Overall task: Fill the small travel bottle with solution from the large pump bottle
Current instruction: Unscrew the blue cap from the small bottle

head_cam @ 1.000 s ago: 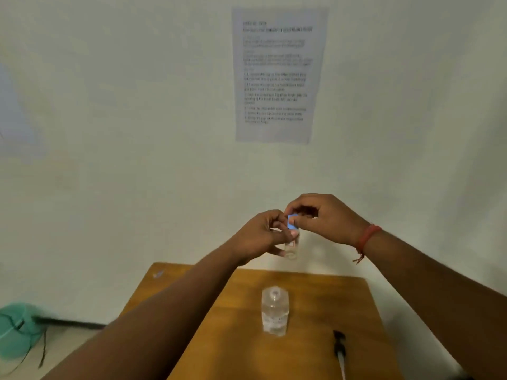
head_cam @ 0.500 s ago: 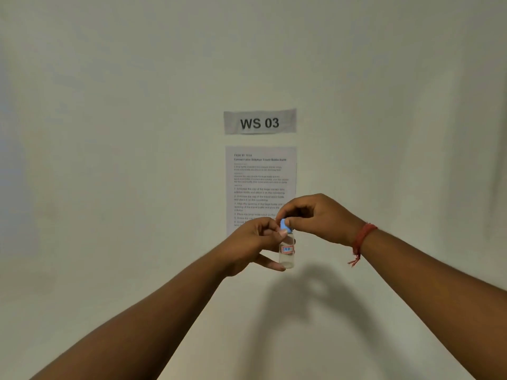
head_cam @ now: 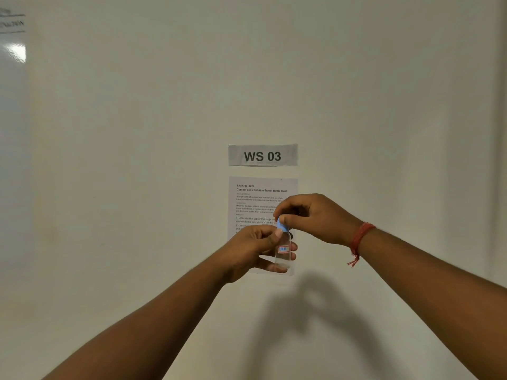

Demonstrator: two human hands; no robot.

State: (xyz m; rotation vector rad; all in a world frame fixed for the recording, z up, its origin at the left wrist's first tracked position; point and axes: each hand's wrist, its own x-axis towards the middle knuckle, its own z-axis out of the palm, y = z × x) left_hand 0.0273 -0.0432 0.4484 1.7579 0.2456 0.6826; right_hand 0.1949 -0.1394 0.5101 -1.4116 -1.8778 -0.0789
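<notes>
Blue cap (head_cam: pixel 282 225) half hidden under right hand (head_cam: pixel 315 216) fingers (head_cam: pixel 285 208).

We could not read the lower lines of the instruction sheet (head_cam: pixel 259 198), for the left hand (head_cam: pixel 253 252) and right hand (head_cam: pixel 315 218) covered them, and its smaller print was too fine to make out. The blue cap (head_cam: pixel 282 225) of the small travel bottle (head_cam: pixel 283 250) was mostly hidden under the right fingers, and the bottle's red-bordered label was too small to read. Another notice (head_cam: pixel 11 23) at upper left was blurred and cut off by the frame's edge.
</notes>
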